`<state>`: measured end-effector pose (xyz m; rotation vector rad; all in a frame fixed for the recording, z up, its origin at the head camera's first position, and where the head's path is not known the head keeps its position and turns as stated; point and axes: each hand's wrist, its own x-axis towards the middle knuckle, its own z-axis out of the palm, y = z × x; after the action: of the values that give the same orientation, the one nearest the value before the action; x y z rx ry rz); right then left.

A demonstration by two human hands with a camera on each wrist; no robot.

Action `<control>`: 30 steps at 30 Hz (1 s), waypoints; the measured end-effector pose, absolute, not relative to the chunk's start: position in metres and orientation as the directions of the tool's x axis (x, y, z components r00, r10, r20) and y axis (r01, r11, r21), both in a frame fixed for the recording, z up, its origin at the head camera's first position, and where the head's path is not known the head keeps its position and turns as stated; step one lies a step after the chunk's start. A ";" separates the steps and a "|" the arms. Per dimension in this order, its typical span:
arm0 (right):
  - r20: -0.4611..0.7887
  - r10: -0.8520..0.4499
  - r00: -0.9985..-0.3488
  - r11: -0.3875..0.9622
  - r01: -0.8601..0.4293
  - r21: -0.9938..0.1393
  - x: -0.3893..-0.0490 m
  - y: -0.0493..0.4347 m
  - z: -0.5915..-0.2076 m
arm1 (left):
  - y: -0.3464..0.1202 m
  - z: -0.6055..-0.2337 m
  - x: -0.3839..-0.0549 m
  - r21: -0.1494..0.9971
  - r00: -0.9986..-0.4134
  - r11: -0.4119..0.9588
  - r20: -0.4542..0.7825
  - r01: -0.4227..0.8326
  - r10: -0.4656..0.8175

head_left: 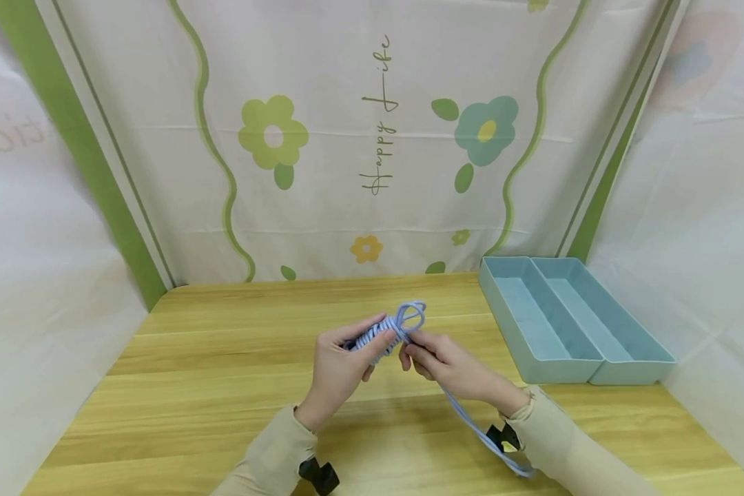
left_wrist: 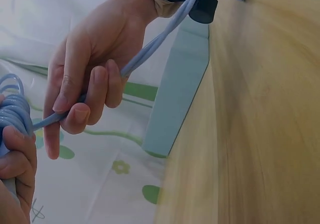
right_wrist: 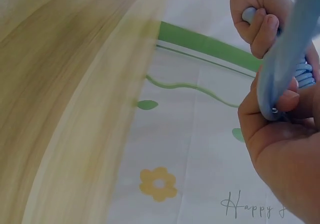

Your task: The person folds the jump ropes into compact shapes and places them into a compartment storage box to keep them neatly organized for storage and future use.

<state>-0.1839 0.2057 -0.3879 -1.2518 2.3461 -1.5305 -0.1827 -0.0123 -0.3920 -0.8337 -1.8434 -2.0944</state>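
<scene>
A light-blue cord point(head_left: 389, 325) is wound in tight coils into a bundle above the middle of the table, with small loops standing out at its far end. My left hand point(head_left: 337, 368) grips this bundle, thumb across the coils. From the coils, the cord runs to my right hand point(head_left: 452, 368), which pinches it between thumb and fingers close beside the bundle. In the left wrist view, doubled cord strands point(left_wrist: 160, 37) pass through the right hand's curled fingers. The right wrist view shows a rounded pale-blue end point(right_wrist: 248, 14) poking out of the left fist; what it belongs to is hidden.
Two blue-green trays point(head_left: 595, 359) stand side by side at the table's right. The cord's loose tail point(head_left: 471, 424) hangs down past the right wrist. Below is the wood-grain table point(head_left: 223, 386), and a printed curtain point(head_left: 322, 207) closes off the back and sides.
</scene>
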 end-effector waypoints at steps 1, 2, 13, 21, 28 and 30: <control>0.345 -0.665 -0.662 0.173 -0.586 -0.792 -0.184 0.205 -0.388 | -0.012 -0.392 -0.182 0.836 -0.816 -0.178 0.547 0.519 0.186; 0.340 -0.671 -0.658 0.173 -0.586 -0.791 -0.184 0.205 -0.387 | -0.012 -0.391 -0.182 0.837 -0.820 -0.179 0.545 0.518 0.177; 0.312 -0.691 -0.652 0.163 -0.561 -0.812 -0.181 0.201 -0.386 | -0.012 -0.367 -0.168 0.826 -0.825 -0.154 0.558 0.542 0.090; 0.334 -0.740 -0.583 0.288 -0.724 -0.627 -0.177 0.200 -0.385 | -0.013 -0.374 -0.173 0.835 -0.833 -0.044 0.551 0.549 0.052; 0.419 -0.715 -0.560 0.352 -0.806 -0.476 -0.175 0.206 -0.377 | -0.014 -0.391 -0.191 0.657 -0.679 0.177 0.724 0.733 0.121; 0.426 -0.712 -0.558 0.388 -0.818 -0.424 -0.174 0.209 -0.374 | -0.014 -0.392 -0.194 0.595 -0.632 0.226 0.758 0.771 0.161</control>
<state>-0.1741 0.2085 -0.3741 -1.5370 2.7587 -1.0140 -0.1936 -0.0141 -0.3917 -0.8552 -1.9489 -1.4267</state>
